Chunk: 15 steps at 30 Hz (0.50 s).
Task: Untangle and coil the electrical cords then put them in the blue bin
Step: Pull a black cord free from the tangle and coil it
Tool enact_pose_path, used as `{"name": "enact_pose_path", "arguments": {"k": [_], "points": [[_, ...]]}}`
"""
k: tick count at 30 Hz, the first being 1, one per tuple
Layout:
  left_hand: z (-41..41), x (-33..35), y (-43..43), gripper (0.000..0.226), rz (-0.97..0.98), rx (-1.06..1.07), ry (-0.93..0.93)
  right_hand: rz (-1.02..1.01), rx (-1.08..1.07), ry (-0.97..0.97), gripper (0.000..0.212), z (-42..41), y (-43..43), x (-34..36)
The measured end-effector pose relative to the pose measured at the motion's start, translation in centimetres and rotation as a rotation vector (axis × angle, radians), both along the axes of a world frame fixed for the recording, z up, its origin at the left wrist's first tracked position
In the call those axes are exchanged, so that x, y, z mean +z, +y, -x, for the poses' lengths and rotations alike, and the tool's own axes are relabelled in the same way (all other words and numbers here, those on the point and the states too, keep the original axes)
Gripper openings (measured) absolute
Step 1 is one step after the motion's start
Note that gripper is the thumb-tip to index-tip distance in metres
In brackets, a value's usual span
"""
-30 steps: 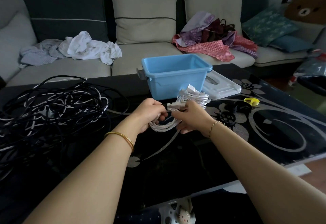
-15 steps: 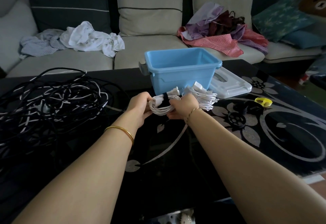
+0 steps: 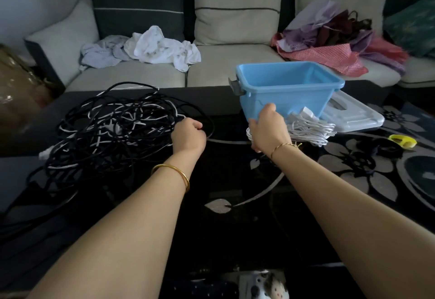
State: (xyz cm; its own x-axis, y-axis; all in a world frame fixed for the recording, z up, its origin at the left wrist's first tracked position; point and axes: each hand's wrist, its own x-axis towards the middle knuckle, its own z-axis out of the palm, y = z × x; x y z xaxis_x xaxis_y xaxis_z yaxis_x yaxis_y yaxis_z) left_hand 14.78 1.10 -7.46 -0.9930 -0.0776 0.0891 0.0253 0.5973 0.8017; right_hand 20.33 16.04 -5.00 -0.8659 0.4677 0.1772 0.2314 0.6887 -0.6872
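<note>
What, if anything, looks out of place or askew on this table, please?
The big tangle of black and white cords sprawls knotted over the left of the table. The blue bin seems tipped, rim slanting, its white lid off beside it. The right hand holds the coiled white cord outside it.

Blue bin (image 3: 286,91), white coiled cord (image 3: 310,129), black-and-white tangled cords (image 3: 113,129)

On the table (image 3: 235,228), tangled cords (image 3: 113,129) lie left, the bin (image 3: 289,96) right, coiled cords (image 3: 310,129) before it, a lid (image 3: 353,117) at its right, the sofa (image 3: 235,63) behind.
</note>
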Motion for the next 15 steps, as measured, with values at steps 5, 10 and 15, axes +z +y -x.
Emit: {"name": "enact_pose_path", "arguments": {"k": [5, 10, 15], "points": [[0.0, 0.0, -5.0, 0.033, 0.546, 0.162, 0.066, 0.026, 0.288, -0.086, 0.017, 2.5, -5.9, -0.3], [0.6, -0.8, -9.3, 0.029, 0.783, 0.083, 0.056, 0.077, 0.393, -0.106, 0.026, 5.1, -9.4, -1.4], [1.4, -1.2, -10.7, 0.021, 0.617, -0.06, 0.081, -0.134, 0.404, -0.243, 0.027, 6.7, -11.4, -3.4]]}}
